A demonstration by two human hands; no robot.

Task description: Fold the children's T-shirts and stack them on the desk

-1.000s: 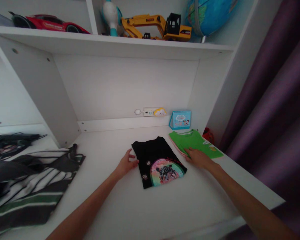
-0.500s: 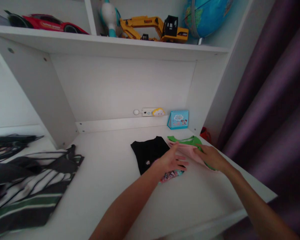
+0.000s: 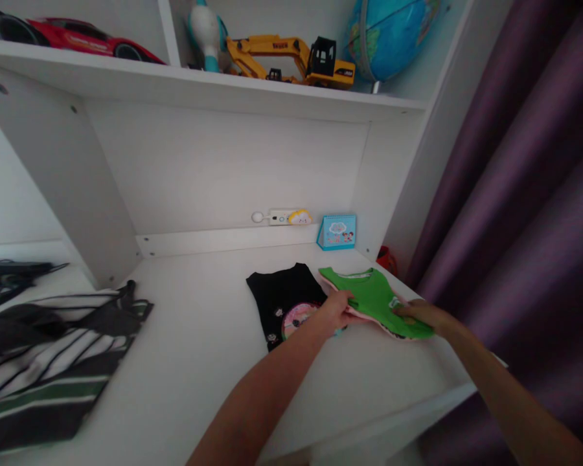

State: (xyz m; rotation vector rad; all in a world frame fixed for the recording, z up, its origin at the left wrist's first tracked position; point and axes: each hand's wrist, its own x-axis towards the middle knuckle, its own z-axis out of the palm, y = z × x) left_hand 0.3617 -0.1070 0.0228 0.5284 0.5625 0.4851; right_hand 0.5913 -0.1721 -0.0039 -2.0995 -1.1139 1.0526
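A green T-shirt [image 3: 369, 291] lies at the right of the white desk, with a pink layer showing along its lower left edge. My left hand [image 3: 339, 309] is closed on the shirt's left edge. At the lower right side, my right hand [image 3: 425, 315] has its fingers closed on the green cloth; the fingertips are partly hidden. Beside the green shirt rests a black T-shirt [image 3: 282, 291] with a round pink print. My left hand and forearm cover part of that print.
A striped grey and white garment [image 3: 92, 349] lies on the desk at the left. A blue desk calendar [image 3: 339, 233] and a power strip [image 3: 280, 217] are at the back. Above, the shelf [image 3: 272, 90] holds a toy excavator [image 3: 291, 58], a red toy car [image 3: 85, 39] and a globe [image 3: 398, 35].
The pink layer was folded up over the green shirt; now the green side faces up. My left hand was open over the black shirt and has closed on the green shirt's edge.
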